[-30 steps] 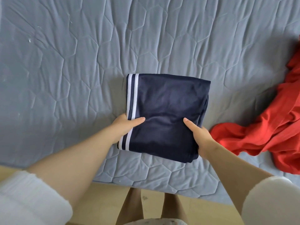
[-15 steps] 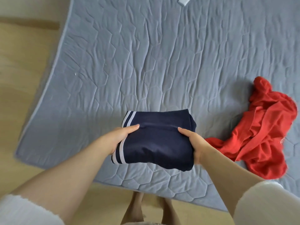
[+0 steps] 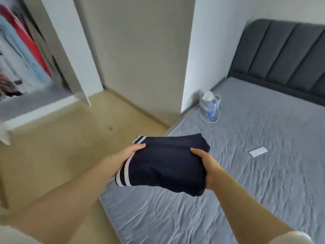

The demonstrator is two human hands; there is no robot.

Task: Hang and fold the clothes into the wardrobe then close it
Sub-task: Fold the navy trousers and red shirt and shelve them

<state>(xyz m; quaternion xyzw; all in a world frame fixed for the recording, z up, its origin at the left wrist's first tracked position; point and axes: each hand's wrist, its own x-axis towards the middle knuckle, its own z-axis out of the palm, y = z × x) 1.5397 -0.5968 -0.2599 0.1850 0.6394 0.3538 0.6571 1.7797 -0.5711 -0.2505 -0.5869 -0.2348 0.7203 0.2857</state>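
Lifted off the mattress (image 3: 263,182), the folded navy garment (image 3: 167,166) is gripped by left hand (image 3: 129,154) and right hand (image 3: 206,164); the wardrobe (image 3: 58,55) stands open left, a bag (image 3: 208,104) by the wall.

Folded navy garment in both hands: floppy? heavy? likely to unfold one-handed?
Probably floppy: the folded navy garment sags at its near edge below the right hand. Likely light: the left hand and right hand hold it only at the sides, thumbs on top. One-handed, the folds would probably slip open.
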